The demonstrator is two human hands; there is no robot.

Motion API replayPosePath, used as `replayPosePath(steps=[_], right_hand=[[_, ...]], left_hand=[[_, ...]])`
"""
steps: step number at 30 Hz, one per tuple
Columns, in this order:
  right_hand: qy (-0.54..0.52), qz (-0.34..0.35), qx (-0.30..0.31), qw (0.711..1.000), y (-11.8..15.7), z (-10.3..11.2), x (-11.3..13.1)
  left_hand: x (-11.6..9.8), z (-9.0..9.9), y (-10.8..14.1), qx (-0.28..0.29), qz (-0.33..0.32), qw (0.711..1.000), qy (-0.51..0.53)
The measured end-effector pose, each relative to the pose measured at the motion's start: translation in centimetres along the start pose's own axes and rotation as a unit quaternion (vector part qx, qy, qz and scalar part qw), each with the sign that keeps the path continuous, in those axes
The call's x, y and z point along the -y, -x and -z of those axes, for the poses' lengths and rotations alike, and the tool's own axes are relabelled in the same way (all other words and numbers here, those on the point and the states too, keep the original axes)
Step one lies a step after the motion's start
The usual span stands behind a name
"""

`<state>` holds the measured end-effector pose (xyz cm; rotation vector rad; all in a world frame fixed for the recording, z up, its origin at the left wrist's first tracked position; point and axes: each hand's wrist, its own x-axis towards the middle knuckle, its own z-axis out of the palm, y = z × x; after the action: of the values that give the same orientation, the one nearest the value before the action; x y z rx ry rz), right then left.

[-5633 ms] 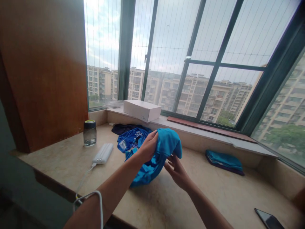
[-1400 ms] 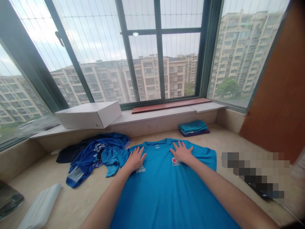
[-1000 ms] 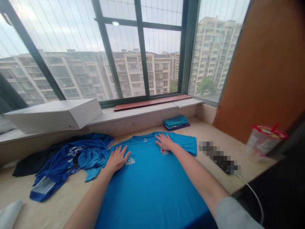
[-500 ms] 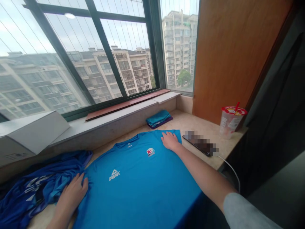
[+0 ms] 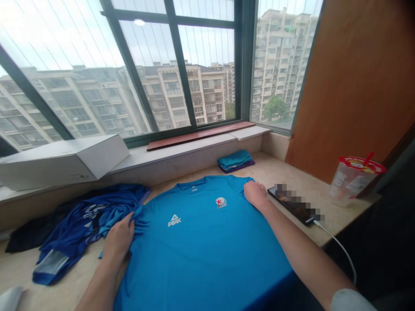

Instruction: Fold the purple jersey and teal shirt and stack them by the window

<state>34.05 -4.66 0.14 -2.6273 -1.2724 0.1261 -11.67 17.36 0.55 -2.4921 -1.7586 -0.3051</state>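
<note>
A bright blue T-shirt [image 5: 201, 246] lies spread front side up, its collar toward the window and its lower part at the counter's near edge. It bears a white PEAK logo and a small round badge. My left hand [image 5: 119, 235] is closed on the sleeve at the left, which is bunched into folds. At the opposite sleeve my right hand [image 5: 256, 192] has its fingers curled into the fabric. Just left of my left hand lies a crumpled dark blue garment [image 5: 74, 229] with white print.
A folded blue and purple cloth bundle [image 5: 236, 160] sits by the sill. To the right are a phone [image 5: 292, 205] with a white cable [image 5: 346, 255] and a lidded plastic cup [image 5: 353, 181] with a red straw. A white box [image 5: 65, 162] rests on the left sill.
My right hand has gone from lying spread on the shirt's shoulder to gripping the sleeve. My left hand has closed on the other sleeve, pulling it into folds. The view has swung left.
</note>
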Motion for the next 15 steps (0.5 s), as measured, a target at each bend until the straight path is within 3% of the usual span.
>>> replayPosePath(steps=[3, 5, 7, 9, 15], right_hand=[[-0.013, 0.062, -0.047, 0.997, 0.9, 0.3, 1.7], [-0.033, 0.154, -0.048, 0.986, 1.4, 0.3, 2.9], [-0.077, 0.279, -0.028, 0.957, 1.7, 0.1, 3.6], [-0.122, 0.351, -0.021, 0.928, 1.7, -0.4, 3.6], [-0.091, 0.244, -0.048, 0.964, 0.8, -1.9, 2.3]], left_hand=[[-1.4, 0.3, 0.6, -0.024, -0.043, 0.998, 0.029], [-2.1, 0.3, 0.8, -0.027, -0.066, 0.996, 0.055], [-2.4, 0.2, 1.0, -0.035, -0.065, 0.995, 0.067], [-2.3, 0.2, 1.1, -0.046, -0.04, 0.996, 0.063], [-1.3, 0.1, 1.7, -0.035, 0.008, 0.996, 0.078]])
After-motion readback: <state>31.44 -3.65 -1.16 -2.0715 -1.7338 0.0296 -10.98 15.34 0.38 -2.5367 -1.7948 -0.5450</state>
